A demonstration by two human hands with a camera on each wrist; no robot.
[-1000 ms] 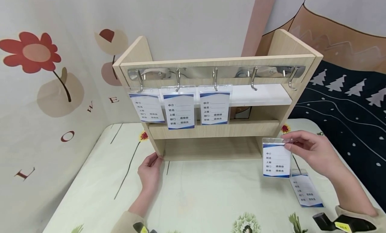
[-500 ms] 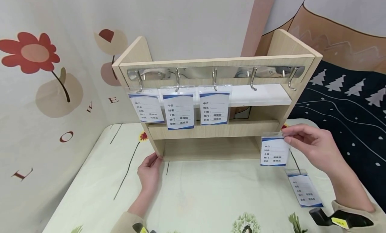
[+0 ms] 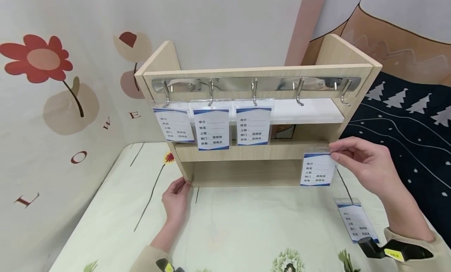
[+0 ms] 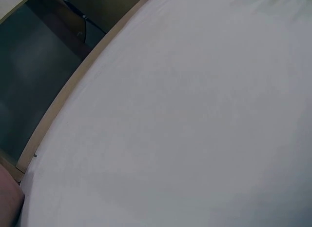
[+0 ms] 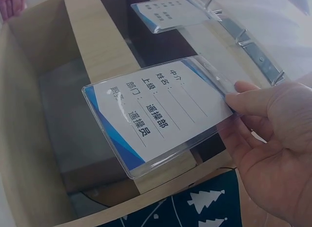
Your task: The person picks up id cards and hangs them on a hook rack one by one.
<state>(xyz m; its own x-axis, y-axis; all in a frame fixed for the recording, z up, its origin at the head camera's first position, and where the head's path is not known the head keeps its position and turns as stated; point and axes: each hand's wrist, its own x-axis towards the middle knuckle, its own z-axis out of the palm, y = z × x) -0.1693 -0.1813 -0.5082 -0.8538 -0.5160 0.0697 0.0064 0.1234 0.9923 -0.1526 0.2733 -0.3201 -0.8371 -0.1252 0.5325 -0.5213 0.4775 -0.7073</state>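
My right hand (image 3: pixel 368 164) pinches the top right corner of a clear-sleeved name badge (image 3: pixel 318 169), a white card with blue edges. In the right wrist view the badge (image 5: pixel 161 114) is held between thumb and fingers, in front of the shelf. Three similar badges hang side by side on the left hooks of a metal hook rail (image 3: pixel 253 83): a left badge (image 3: pixel 174 125), a middle one (image 3: pixel 212 129) and a right one (image 3: pixel 253 126). The two right hooks (image 3: pixel 299 92) carry nothing. My left hand (image 3: pixel 175 201) grips the lower left corner of the wooden shelf (image 3: pixel 246 174).
Another badge (image 3: pixel 356 220) lies on the pale flowered tablecloth (image 3: pixel 239 221) below my right hand. Inside the wooden unit is a white ledge (image 3: pixel 306 110) behind the hooks. A dark tree-patterned cloth (image 3: pixel 408 135) hangs along the right side.
My right hand has moved up and slightly left with the badge, which now overlaps the shelf's lower right side. My left hand stays at the shelf corner.
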